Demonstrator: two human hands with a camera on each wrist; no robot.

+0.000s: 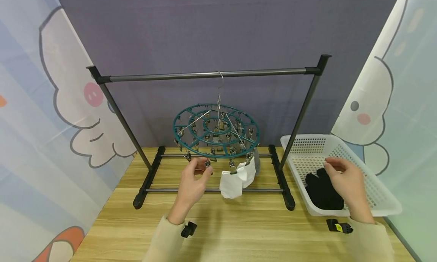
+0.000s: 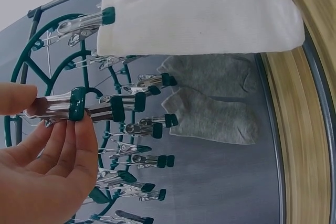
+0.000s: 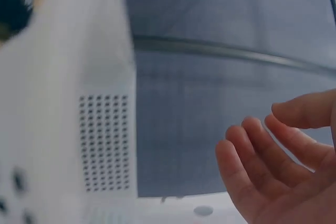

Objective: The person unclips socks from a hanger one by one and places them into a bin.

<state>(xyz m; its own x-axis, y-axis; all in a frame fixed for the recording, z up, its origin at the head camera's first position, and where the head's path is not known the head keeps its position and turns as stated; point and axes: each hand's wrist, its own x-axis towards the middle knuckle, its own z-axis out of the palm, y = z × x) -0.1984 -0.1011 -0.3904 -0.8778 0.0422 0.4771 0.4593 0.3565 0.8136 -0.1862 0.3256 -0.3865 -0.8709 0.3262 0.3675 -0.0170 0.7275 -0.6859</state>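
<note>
My left hand [image 1: 192,184] pinches a metal clip [image 2: 55,106] with green tips between thumb and fingers. The clip hangs at the front rim of a round green drying hanger [image 1: 184,145]. To its right, white socks [image 1: 230,185] dangle from other clips. Grey socks [image 2: 212,116] hang farther back in the left wrist view. My right hand [image 1: 348,182] is over the right part of a white basket [image 1: 372,186], its fingers loosely bent and nothing between them. Beneath and left of it lies black fabric [image 1: 322,191] inside the basket; its exact kind is unclear.
The hanger hooks onto the horizontal bar [image 1: 164,76] of a dark metal rack, whose black feet [image 1: 139,199] stand on a wooden table [image 1: 246,231]. A grey backdrop [image 1: 218,30] is behind, and printed curtains [image 1: 27,140] flank both sides.
</note>
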